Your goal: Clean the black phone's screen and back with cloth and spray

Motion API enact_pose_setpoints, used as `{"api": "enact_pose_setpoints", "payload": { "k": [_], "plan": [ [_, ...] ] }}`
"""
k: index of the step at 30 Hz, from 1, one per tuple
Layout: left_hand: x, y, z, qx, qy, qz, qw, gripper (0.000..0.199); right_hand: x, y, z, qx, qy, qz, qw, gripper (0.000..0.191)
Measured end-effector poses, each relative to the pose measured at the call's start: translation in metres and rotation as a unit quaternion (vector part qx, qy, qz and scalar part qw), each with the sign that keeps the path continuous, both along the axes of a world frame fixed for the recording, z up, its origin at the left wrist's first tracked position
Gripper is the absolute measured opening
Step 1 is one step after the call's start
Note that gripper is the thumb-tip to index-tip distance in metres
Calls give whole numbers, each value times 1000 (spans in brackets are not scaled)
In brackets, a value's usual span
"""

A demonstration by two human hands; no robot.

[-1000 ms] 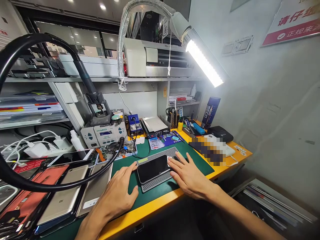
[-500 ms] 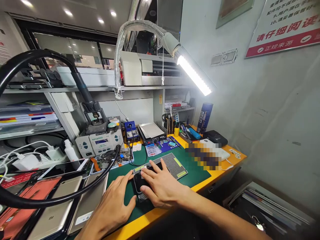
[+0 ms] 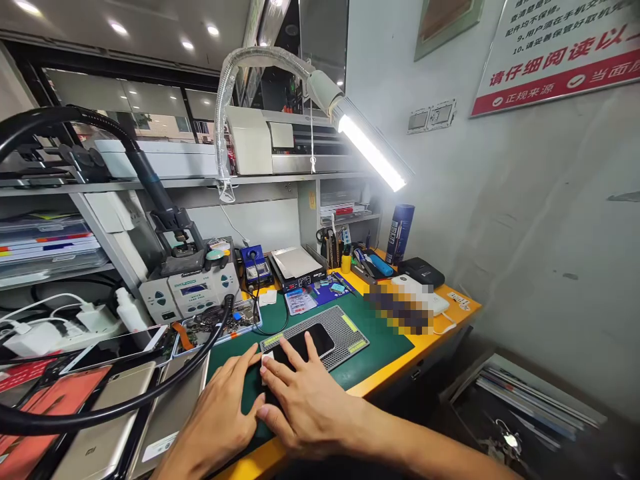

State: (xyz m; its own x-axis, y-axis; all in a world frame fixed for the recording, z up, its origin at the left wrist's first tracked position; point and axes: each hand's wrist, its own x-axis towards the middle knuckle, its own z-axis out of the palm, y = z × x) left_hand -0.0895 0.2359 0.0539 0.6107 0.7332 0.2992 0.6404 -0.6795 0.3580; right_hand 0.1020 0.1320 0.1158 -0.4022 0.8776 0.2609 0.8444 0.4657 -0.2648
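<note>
A black smartphone (image 3: 323, 337) lies screen up on a grey perforated mat (image 3: 345, 350) with yellow-green labels. My right hand (image 3: 310, 400) rests over the phone, its fingers spread across the screen. Under its fingertips, at the phone's left end, shows a small white piece (image 3: 267, 359), perhaps a wipe; its kind is unclear. My left hand (image 3: 223, 403) is at the same left end, with fingers stretched out and the thumb apart. Its fingertips are at the phone's edge; whether they press on it is hard to tell. My hands cover the phone's near left part.
A green work mat (image 3: 387, 340) covers the yellow desk. Several phones, including a gold one (image 3: 107, 420), lie at left beneath a black hose (image 3: 150, 403). Behind stand a rework station (image 3: 195, 290), a parts tray (image 3: 245, 317) and a heating plate (image 3: 297, 267). A lit lamp (image 3: 373, 153) hangs above.
My right hand has slid left along the phone toward its left end, uncovering more of the right part of the screen. The view has shifted slightly to the right.
</note>
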Motion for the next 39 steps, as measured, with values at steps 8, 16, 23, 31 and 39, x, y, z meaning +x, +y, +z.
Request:
{"api": "enact_pose_setpoints", "payload": {
  "k": [8, 16, 23, 31, 39],
  "plan": [
    [0, 0, 2, 27, -2, -10, 1000, 64, 10, -22, -6, -51, 27, -10, 998, 59],
    [2, -5, 10, 19, 26, 5, 999, 65, 66, -28, -17, -47, -21, -126, 991, 55],
    [4, -10, 20, -27, 33, 14, 999, 69, 85, -24, -16, -60, -59, -140, 987, 54],
    [3, -13, 22, -52, 3, 7, 999, 68, 87, 20, -13, -40, -82, -121, 988, 54],
    [6, -15, 21, -43, 1, 16, 999, 71, 28, 34, -10, -8, -71, -6, 997, 56]
  ]
}}
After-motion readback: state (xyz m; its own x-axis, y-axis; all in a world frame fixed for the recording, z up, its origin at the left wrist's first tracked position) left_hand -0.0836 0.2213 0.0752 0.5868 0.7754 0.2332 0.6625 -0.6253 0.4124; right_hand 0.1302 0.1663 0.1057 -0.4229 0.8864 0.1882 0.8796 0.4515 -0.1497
